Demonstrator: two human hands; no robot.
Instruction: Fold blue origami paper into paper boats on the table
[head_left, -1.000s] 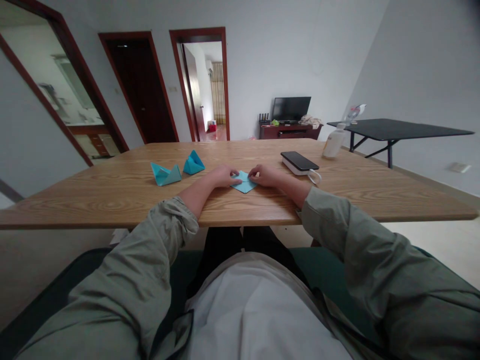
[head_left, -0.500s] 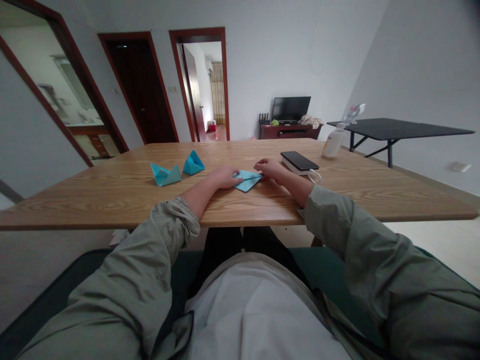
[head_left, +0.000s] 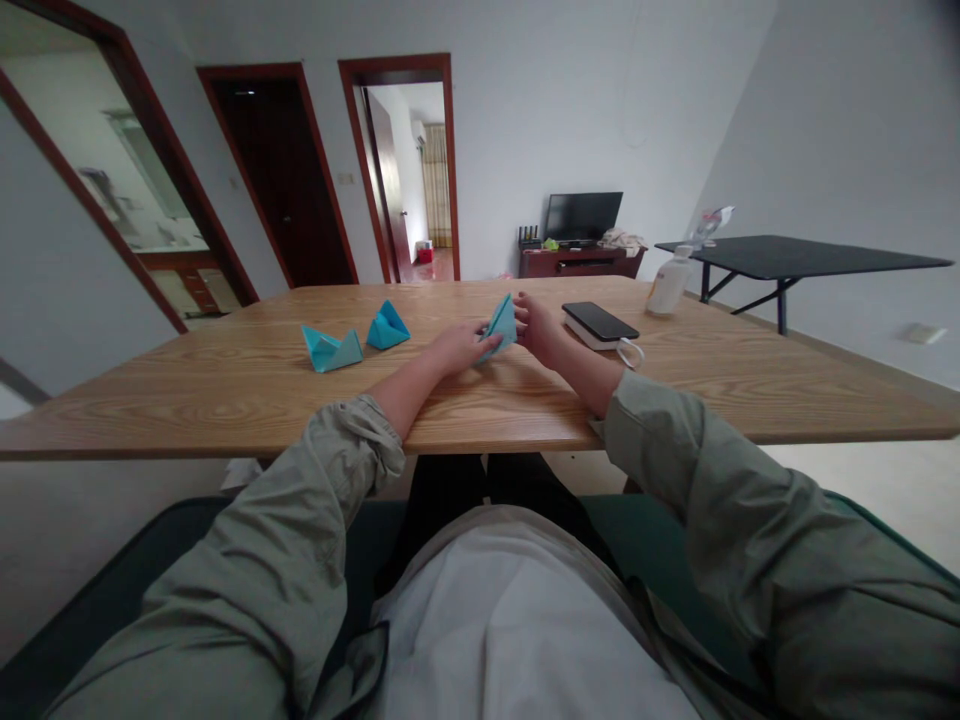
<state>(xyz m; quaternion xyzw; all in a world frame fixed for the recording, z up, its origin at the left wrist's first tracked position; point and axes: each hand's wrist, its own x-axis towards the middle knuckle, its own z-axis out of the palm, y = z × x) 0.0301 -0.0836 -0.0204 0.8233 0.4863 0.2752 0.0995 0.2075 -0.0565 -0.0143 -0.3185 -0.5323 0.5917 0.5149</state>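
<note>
A light blue sheet of folded paper [head_left: 503, 322] is raised on edge above the wooden table, tilted, its point upward. My left hand [head_left: 463, 348] is closed on its lower left side, the thumb across the near face. At the right edge of the paper is my right hand [head_left: 538, 330], fingers apart and curved, their tips by the paper; whether they touch it is hard to see. Left of my hands stand two finished-looking blue folded paper pieces, one wider [head_left: 332, 352] and one smaller [head_left: 388, 326] behind it.
On the wooden table [head_left: 225, 400], a black phone [head_left: 599, 321] rests on a white box-like object with a white cable loop [head_left: 630, 352]. Farther right stands a translucent bottle [head_left: 667, 285]. A black table [head_left: 810, 257] and a TV stand [head_left: 581, 262] are beyond.
The folded paper lay flat under both hands; now my left hand has tilted it up on edge. My right hand's fingers have risen and spread at its right side.
</note>
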